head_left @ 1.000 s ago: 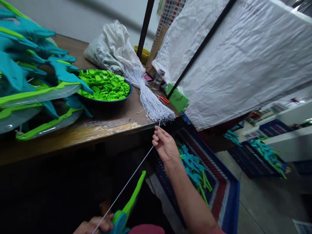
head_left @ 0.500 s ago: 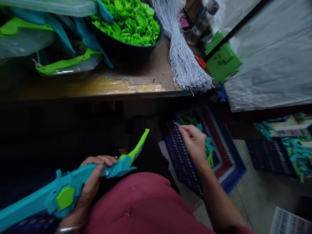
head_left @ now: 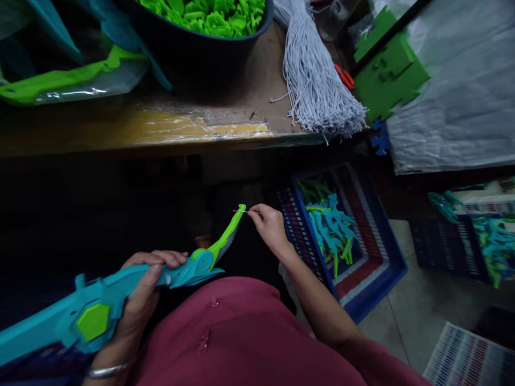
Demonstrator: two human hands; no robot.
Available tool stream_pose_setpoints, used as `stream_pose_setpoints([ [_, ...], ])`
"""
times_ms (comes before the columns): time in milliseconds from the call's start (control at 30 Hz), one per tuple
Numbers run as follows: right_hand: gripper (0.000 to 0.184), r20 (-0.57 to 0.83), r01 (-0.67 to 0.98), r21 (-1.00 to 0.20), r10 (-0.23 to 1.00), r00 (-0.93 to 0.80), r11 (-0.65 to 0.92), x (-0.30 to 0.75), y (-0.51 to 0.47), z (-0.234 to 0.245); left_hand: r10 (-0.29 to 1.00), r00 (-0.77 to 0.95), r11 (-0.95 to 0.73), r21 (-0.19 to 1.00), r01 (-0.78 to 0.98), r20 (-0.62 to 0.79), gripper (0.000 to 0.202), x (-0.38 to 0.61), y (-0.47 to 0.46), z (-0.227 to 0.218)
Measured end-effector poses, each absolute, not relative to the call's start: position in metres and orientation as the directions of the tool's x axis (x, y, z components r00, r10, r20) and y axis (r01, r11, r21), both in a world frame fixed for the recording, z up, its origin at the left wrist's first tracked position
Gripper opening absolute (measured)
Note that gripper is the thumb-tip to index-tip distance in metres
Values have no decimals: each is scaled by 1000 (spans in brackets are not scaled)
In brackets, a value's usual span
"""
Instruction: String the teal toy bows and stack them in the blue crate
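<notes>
Your left hand (head_left: 147, 281) gripped the toy (head_left: 112, 294); your right hand (head_left: 270, 226) pinched cord (head_left: 238, 211) across its tip (head_left: 242, 207), apparently fitting it; alignment seemed needed next.

Orange-handled scissors (head_left: 346, 80) lie just beside a green block (head_left: 396, 78).

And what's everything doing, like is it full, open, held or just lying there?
Teal toy: held in the left grip
White cord: pinched in the right grip
Cord bundle: lying, ends splayed
Tub: full of green pieces
Blue crate: open, holding teal parts
Scissors: open or shut, can't tell
</notes>
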State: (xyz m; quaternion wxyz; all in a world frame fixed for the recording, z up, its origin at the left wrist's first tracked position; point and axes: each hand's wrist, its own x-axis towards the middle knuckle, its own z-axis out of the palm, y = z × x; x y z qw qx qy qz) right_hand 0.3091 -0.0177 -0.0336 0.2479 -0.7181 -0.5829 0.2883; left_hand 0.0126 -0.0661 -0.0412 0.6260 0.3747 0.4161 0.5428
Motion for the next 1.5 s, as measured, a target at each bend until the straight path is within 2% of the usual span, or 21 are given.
stream_pose_setpoints([
  [100, 8, -151, 801, -574, 984, 100, -169, 310, -16, -37, 989, 61, 147, 919, -365, -134, 7, 13, -65, -39],
  [200, 10, -213, 848, -514, 977, 16, -126, 308, -15, -39, 989, 71, 145, 918, -370, -127, 6, 12, -63, -37],
  [300, 19, -230, 849, -515, 973, -6, -116, 304, -16, -40, 988, 82, 150, 920, -362, -129, 6, 11, -62, -37],
  [400, 28, -209, 835, -529, 977, 45, -152, 303, -16, -40, 988, 75, 150, 923, -354, -132, 8, 10, -63, -38],
  [633, 19, -66, 776, -621, 993, 94, -114, 305, -12, -43, 988, 68, 156, 918, -364, -141, 8, 10, -65, -40],
  [833, 17, -75, 829, -526, 981, 177, -189, 305, -12, -43, 985, 44, 172, 921, -351, -168, 14, 11, -66, -35],
  [1267, 19, -109, 925, -355, 989, 102, -134, 299, -7, -43, 989, 85, 146, 919, -367, -124, 9, 12, -64, -41],
  [1500, 20, -128, 938, -331, 990, 66, -105, 296, -6, -41, 990, 107, 125, 923, -365, -92, 6, 13, -64, -42],
])
